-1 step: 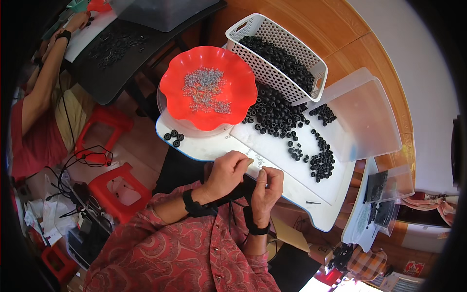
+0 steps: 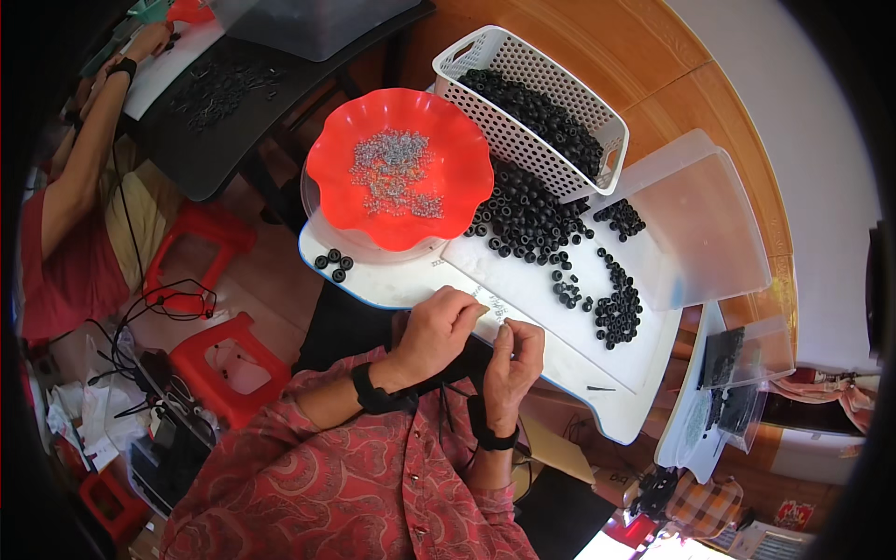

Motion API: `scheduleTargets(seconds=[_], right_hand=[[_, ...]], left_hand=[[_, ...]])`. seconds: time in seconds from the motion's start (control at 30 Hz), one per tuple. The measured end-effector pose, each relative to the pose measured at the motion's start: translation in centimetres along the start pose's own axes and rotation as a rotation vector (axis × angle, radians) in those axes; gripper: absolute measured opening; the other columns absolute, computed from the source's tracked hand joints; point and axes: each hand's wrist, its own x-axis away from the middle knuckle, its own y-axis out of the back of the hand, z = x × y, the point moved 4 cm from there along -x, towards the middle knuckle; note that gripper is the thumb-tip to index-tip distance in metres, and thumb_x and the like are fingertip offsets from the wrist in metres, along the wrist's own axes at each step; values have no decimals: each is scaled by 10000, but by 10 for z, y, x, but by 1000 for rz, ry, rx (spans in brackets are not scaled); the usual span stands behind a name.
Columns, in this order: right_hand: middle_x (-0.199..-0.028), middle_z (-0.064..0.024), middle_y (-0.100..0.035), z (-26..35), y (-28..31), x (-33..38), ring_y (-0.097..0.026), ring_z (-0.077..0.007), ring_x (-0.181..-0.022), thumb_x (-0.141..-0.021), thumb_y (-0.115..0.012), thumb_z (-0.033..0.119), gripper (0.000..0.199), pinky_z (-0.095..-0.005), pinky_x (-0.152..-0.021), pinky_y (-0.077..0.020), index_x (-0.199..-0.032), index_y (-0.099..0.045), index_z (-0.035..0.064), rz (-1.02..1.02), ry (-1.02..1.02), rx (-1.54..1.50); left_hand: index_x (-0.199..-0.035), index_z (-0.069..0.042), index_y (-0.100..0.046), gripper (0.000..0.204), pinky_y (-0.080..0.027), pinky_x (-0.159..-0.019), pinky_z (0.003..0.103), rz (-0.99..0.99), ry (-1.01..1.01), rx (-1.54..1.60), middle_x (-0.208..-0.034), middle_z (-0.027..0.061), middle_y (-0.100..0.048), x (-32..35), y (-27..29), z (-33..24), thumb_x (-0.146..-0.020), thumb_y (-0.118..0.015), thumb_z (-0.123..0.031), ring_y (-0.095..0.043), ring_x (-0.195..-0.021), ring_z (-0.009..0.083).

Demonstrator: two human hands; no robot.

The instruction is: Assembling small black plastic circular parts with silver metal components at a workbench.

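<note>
Above the front edge of the white table [image 2: 569, 378], my left hand [image 2: 432, 334] is closed in a pinch of thumb and fingertips. Close to its right, my right hand [image 2: 511, 366] is pinched too, the fingertips a short gap apart. Whatever they hold, if anything, is too small to make out. Beyond my left hand stands a red scalloped dish [image 2: 327, 182] with a heap of tiny shiny metal pieces [image 2: 392, 159]. Small black ring-like parts [image 2: 527, 210] lie heaped behind my hands, a smaller cluster [image 2: 618, 313] to the right, and several black rings [image 2: 334, 261] at the left.
A white perforated basket [image 2: 499, 121] full of black parts stands at the back. Right of it leans a clear plastic bin [image 2: 719, 219]. At far left a person [image 2: 79, 196] works at a black table [image 2: 233, 126]. Red stools [image 2: 233, 369] stand on the floor there.
</note>
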Motion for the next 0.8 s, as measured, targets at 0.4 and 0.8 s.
scheduleTargets(seconds=[0.4, 0.8], right_hand=[[-872, -81, -593, -23, 3, 5, -574, -159, -780, -921, -604, 31, 62, -286, -716, -483, -952, -611, -22, -36, -125, -28], [-859, -105, -604, -17, 6, 5, -593, -202, -775, -879, -641, 10, 53, -307, -714, -481, -925, -628, -13, -52, -125, -57]], left_hand=[[-966, -43, -652, 202, -511, -569, 357, 166, -179, -453, -833, 88, -547, -2, -11, -9, -780, -724, -75, -619, -697, 270], [-1049, 36, -629, 158, -600, -741, 304, 198, 606, 899, -992, 84, -674, -4, 6, 18, -965, -583, -90, -683, -796, 161]])
